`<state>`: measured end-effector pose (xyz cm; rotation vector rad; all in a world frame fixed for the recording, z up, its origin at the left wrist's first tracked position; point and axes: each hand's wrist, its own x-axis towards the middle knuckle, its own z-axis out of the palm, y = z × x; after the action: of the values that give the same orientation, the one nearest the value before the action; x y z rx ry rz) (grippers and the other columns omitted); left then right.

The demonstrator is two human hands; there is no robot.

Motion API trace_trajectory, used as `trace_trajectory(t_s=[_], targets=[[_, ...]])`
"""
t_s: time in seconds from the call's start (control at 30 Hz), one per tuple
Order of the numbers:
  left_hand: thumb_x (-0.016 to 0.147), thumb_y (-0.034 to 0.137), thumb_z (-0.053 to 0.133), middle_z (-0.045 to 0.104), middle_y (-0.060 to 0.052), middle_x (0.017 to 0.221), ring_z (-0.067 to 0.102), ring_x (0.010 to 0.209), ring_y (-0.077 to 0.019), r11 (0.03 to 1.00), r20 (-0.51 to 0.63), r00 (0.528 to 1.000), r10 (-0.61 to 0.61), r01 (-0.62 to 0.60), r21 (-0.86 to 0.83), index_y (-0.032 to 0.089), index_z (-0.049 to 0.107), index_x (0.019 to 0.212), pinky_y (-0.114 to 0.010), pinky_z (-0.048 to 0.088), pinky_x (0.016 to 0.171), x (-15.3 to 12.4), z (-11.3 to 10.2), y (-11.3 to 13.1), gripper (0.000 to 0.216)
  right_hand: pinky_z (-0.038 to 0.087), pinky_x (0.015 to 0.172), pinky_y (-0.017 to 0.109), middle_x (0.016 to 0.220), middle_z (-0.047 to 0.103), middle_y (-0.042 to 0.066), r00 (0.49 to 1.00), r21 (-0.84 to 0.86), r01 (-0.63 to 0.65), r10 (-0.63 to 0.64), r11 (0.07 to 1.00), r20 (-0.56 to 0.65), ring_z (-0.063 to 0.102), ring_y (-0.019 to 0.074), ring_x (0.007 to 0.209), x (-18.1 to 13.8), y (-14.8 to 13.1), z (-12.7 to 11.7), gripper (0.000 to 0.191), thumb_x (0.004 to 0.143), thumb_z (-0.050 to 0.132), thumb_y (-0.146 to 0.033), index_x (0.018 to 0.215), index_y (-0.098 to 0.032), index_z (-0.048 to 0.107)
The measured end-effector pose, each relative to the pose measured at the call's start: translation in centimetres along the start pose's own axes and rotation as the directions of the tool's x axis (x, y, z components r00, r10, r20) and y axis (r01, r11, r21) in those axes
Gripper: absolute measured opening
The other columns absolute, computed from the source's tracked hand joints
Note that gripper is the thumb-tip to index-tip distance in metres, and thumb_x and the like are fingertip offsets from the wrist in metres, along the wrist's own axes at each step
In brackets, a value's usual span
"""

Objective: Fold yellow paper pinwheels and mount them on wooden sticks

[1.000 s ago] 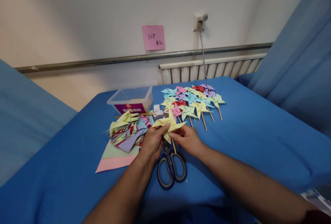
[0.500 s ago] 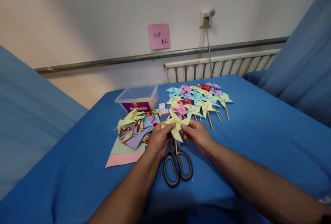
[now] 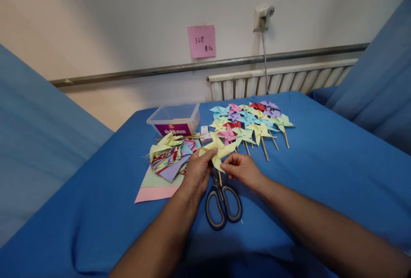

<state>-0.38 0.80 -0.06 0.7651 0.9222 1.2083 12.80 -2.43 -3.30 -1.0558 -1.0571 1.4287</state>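
Note:
A yellow paper pinwheel (image 3: 220, 149) on a thin wooden stick is held up between my hands. My left hand (image 3: 199, 167) grips it from the left, thumb lying on a blade near the centre. With finger and thumb, my right hand (image 3: 240, 168) pinches the tip of its lower blade. Below the pinwheel, a pair of scissors (image 3: 224, 206) with dark handles lies on the blue cloth, its blades partly hidden by my left hand. Left of my hands is a pile of folded coloured paper pieces (image 3: 171, 160) on green and pink sheets (image 3: 153, 194).
Several finished pinwheels (image 3: 247, 118) lie in rows at the back right. A clear plastic box (image 3: 175, 119) with a purple label stands at the back left, small white boxes (image 3: 204, 134) beside it. Behind the blue-covered table (image 3: 308, 158) are a wall rail and a radiator (image 3: 289, 77).
My right hand has shifted from the pinwheel's right blade down to its lower blade tip. My left hand keeps its hold. The whole view has shifted slightly.

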Motion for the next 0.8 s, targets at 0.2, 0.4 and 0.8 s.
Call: trace_trajectory(t_s=[0.2,0.4,0.8], targets=[[0.062,0.023,0.084,0.075,-0.008,0.077,0.068,0.065,-0.0173,0.995,0.057,0.994,-0.088,0.085,0.05,0.01,0.074,0.083,-0.025,0.051,0.063,-0.5,0.3,-0.1,0.027,0.037,0.046,0.023,0.056,0.055,-0.005,0.997,-0.048,-0.008,0.012,0.999,0.079,0.048,0.0069,0.044,0.1,1.0,0.5,0.027,0.067,0.075,-0.039,0.065,-0.017,0.06],[0.063,0.026,0.084,0.074,-0.008,0.074,0.066,0.06,-0.0169,0.993,0.081,0.991,-0.103,0.098,0.065,0.01,0.072,0.081,-0.026,0.05,0.058,-0.8,0.3,0.1,0.027,0.034,0.041,0.02,0.066,0.063,-0.002,0.977,-0.027,-0.067,0.071,0.997,0.2,0.053,0.0076,0.045,-0.2,0.7,0.6,0.023,0.067,0.075,-0.032,0.078,-0.018,0.06],[0.062,0.026,0.085,0.076,-0.012,0.084,0.07,0.073,-0.022,0.987,0.075,0.996,-0.044,0.032,0.157,0.01,0.073,0.098,-0.029,0.051,0.065,-0.4,-0.2,1.1,0.041,0.035,0.043,0.021,0.062,0.067,0.001,0.988,0.047,-0.09,0.083,0.995,0.134,0.049,0.0073,0.043,-0.3,-0.1,0.0,0.032,0.067,0.079,-0.042,0.071,-0.017,0.059]])
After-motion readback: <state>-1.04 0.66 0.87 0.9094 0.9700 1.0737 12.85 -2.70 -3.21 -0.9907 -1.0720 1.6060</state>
